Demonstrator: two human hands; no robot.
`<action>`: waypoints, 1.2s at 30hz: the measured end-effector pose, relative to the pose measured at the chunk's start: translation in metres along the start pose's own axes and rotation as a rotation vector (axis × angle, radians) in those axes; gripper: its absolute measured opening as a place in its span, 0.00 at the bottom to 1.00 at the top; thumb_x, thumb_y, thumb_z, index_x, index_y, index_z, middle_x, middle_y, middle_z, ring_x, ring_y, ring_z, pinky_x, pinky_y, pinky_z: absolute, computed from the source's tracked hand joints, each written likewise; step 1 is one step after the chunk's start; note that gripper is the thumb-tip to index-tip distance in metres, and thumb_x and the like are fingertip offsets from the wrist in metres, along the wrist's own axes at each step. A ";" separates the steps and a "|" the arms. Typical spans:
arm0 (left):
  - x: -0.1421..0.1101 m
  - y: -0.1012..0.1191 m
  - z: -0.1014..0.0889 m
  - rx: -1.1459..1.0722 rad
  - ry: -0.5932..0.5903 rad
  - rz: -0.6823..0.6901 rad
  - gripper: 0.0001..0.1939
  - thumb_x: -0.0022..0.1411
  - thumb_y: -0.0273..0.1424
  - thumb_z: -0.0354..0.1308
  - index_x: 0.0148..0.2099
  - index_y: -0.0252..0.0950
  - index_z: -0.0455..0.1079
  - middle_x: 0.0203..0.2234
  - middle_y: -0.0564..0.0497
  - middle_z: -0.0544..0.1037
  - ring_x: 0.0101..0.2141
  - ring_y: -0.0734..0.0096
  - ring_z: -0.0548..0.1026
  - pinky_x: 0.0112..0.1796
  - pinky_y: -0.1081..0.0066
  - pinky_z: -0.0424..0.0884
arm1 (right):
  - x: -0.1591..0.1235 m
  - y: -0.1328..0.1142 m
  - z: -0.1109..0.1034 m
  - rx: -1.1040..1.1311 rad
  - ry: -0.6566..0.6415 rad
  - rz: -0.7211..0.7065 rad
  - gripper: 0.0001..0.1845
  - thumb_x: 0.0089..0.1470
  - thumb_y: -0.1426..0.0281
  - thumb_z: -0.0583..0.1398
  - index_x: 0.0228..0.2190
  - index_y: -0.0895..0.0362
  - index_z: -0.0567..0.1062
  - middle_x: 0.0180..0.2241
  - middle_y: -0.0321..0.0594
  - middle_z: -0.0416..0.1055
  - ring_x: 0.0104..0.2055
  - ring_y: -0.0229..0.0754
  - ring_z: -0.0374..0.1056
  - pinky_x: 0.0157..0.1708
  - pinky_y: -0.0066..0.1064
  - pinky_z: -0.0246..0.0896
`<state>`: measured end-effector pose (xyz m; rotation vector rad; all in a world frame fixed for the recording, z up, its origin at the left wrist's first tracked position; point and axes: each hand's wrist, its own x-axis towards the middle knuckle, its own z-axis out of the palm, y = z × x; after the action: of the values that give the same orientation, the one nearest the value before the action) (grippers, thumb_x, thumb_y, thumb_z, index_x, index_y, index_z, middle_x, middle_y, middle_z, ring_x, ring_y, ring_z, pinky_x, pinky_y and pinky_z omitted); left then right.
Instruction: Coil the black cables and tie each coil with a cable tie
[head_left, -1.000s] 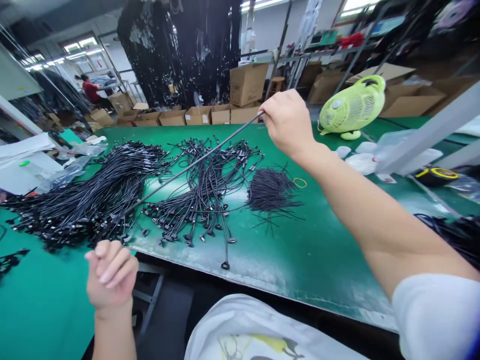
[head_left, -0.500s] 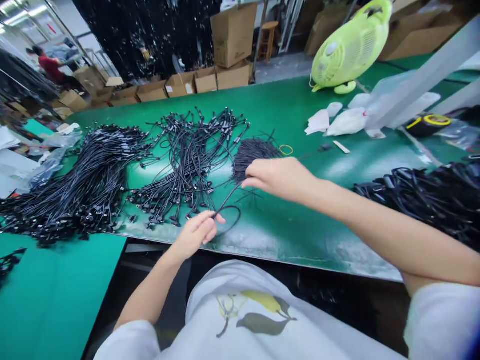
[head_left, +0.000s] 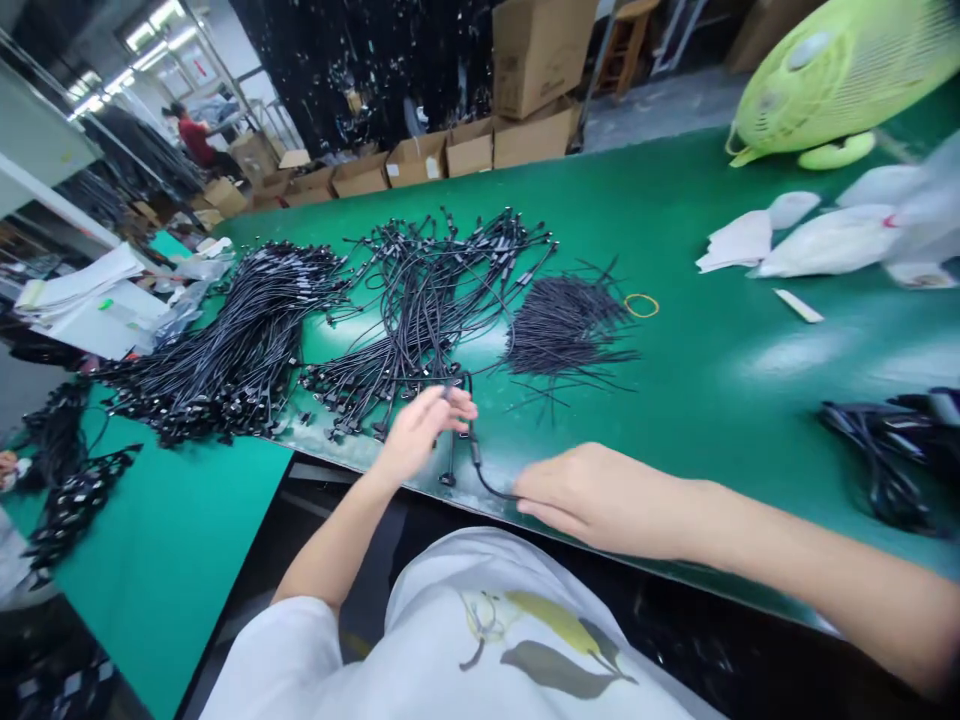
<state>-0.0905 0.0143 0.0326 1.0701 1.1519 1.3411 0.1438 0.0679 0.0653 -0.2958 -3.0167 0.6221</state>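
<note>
A short black cable is stretched between my hands near the table's front edge. My left hand has its fingers curled on the cable's upper stretch, by a thicker sleeve. Lower and to the right, my right hand pinches the cable between thumb and fingers; whatever lies inside the grip is hidden. Just beyond my left hand spreads a loose heap of black cables with small connectors. A pile of thin black ties or wire pieces lies beyond my right hand.
A larger cable bundle lies at left, more black cables at far right. A yellow ring, white plastic bags and a green fan sit on the green table. Cardboard boxes line the far side.
My right hand has come from the pile of thin pieces down toward the table's front edge. My left hand has risen slightly, and the view has swung left.
</note>
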 end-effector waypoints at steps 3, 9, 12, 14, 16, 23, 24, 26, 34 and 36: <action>-0.011 -0.012 0.019 0.136 -0.222 -0.010 0.19 0.63 0.44 0.55 0.40 0.33 0.73 0.37 0.44 0.77 0.40 0.64 0.75 0.43 0.67 0.70 | 0.022 0.005 -0.014 0.197 0.195 0.110 0.17 0.62 0.68 0.50 0.25 0.57 0.72 0.23 0.36 0.69 0.25 0.34 0.62 0.27 0.26 0.50; -0.008 -0.010 0.020 -0.197 -0.103 -0.013 0.15 0.61 0.42 0.58 0.34 0.34 0.65 0.29 0.52 0.71 0.19 0.83 0.64 0.22 0.76 0.60 | 0.050 0.031 0.018 0.626 0.817 0.313 0.16 0.52 0.62 0.62 0.40 0.57 0.71 0.35 0.39 0.69 0.35 0.38 0.63 0.36 0.29 0.58; -0.004 -0.015 0.025 -0.312 -0.037 -0.084 0.19 0.60 0.46 0.59 0.34 0.35 0.63 0.26 0.53 0.70 0.24 0.76 0.69 0.28 0.73 0.66 | 0.059 0.023 0.044 1.087 0.781 0.368 0.14 0.55 0.58 0.58 0.33 0.57 0.70 0.24 0.32 0.62 0.26 0.34 0.58 0.27 0.27 0.55; -0.006 -0.024 0.033 -0.361 -0.062 -0.183 0.21 0.60 0.50 0.56 0.34 0.35 0.63 0.22 0.55 0.67 0.26 0.73 0.70 0.34 0.69 0.68 | 0.061 0.019 0.050 1.386 0.754 0.420 0.17 0.56 0.56 0.57 0.28 0.57 0.68 0.18 0.27 0.50 0.19 0.30 0.46 0.19 0.24 0.43; -0.011 -0.035 0.042 -0.405 -0.063 -0.249 0.23 0.61 0.52 0.53 0.33 0.36 0.63 0.19 0.58 0.62 0.24 0.76 0.66 0.36 0.67 0.69 | 0.060 0.018 0.049 1.616 0.761 0.454 0.18 0.52 0.55 0.61 0.25 0.58 0.66 0.17 0.24 0.43 0.18 0.28 0.37 0.17 0.23 0.34; -0.019 -0.057 0.048 -0.044 -0.063 -0.131 0.24 0.61 0.54 0.50 0.37 0.36 0.62 0.17 0.61 0.56 0.19 0.78 0.56 0.26 0.72 0.59 | 0.060 0.000 0.049 1.685 0.858 0.434 0.19 0.50 0.55 0.63 0.24 0.57 0.68 0.27 0.35 0.62 0.27 0.33 0.59 0.26 0.25 0.59; -0.019 -0.057 0.045 0.066 -0.117 -0.130 0.24 0.61 0.54 0.50 0.39 0.36 0.62 0.18 0.59 0.58 0.20 0.77 0.57 0.25 0.72 0.58 | 0.061 -0.005 0.053 1.592 0.933 0.424 0.18 0.50 0.55 0.63 0.25 0.57 0.69 0.34 0.37 0.64 0.32 0.34 0.63 0.29 0.26 0.61; -0.020 -0.055 0.038 0.260 -0.247 -0.139 0.24 0.63 0.53 0.47 0.37 0.35 0.63 0.20 0.57 0.62 0.22 0.76 0.60 0.26 0.72 0.57 | 0.065 -0.011 0.063 1.481 1.031 0.403 0.17 0.50 0.58 0.64 0.24 0.57 0.68 0.41 0.38 0.65 0.35 0.34 0.65 0.32 0.27 0.63; -0.027 -0.069 0.038 0.157 -0.323 -0.202 0.32 0.59 0.60 0.43 0.29 0.34 0.66 0.24 0.50 0.69 0.31 0.68 0.68 0.39 0.67 0.65 | 0.069 -0.012 0.057 1.691 1.070 0.318 0.13 0.53 0.63 0.62 0.32 0.53 0.62 0.28 0.27 0.57 0.18 0.24 0.50 0.15 0.18 0.45; -0.029 -0.070 0.045 -0.033 -0.316 -0.283 0.30 0.57 0.59 0.50 0.35 0.34 0.67 0.25 0.49 0.72 0.34 0.65 0.72 0.40 0.65 0.67 | 0.067 -0.010 0.051 1.650 1.055 0.310 0.12 0.54 0.62 0.61 0.34 0.53 0.63 0.27 0.26 0.56 0.16 0.24 0.47 0.13 0.18 0.41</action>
<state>-0.0336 -0.0100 -0.0298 1.0101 0.9978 0.9297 0.0723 0.0526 0.0229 -0.6149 -0.9012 1.8224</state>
